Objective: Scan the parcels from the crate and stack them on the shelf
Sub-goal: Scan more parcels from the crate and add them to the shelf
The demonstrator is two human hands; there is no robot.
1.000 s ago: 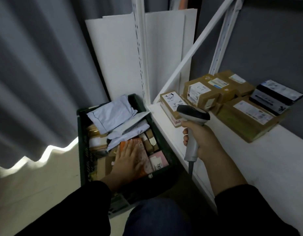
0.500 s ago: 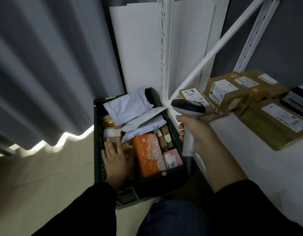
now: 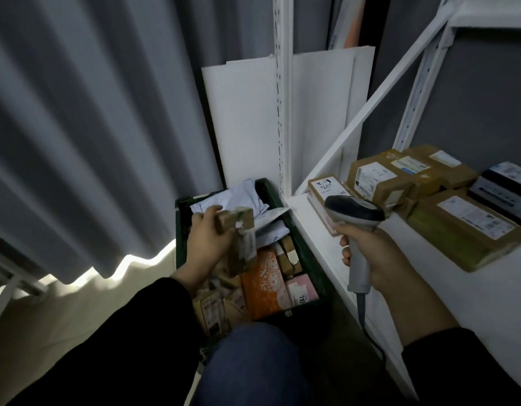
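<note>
Nearest the camera, a knee (image 3: 253, 364) in blue fabric sits between two black sleeves.

Left hand (image 3: 208, 244): fingers and thumb are curled round a brown cardboard parcel (image 3: 238, 238). The parcel is held tilted above the left half of the crate (image 3: 310, 259), clear of the contents.

Right hand (image 3: 367, 254): wrapped round the grip of a grey barcode scanner (image 3: 355, 215) with a dark head, held over the front edge of the shelf (image 3: 487, 303). A cable hangs below the grip.

Crate contents: an orange box (image 3: 262, 285) and a pink packet (image 3: 301, 291) lie at the near right, brown boxes at the near left, and grey mailer bags (image 3: 241, 197) at the far end.

Shelf: a small labelled box (image 3: 323, 186) sits at the front left corner. Further brown parcels (image 3: 464, 224) are stacked behind it toward the rear wall.

White boards (image 3: 247, 118) lean upright beyond the crate.
</note>
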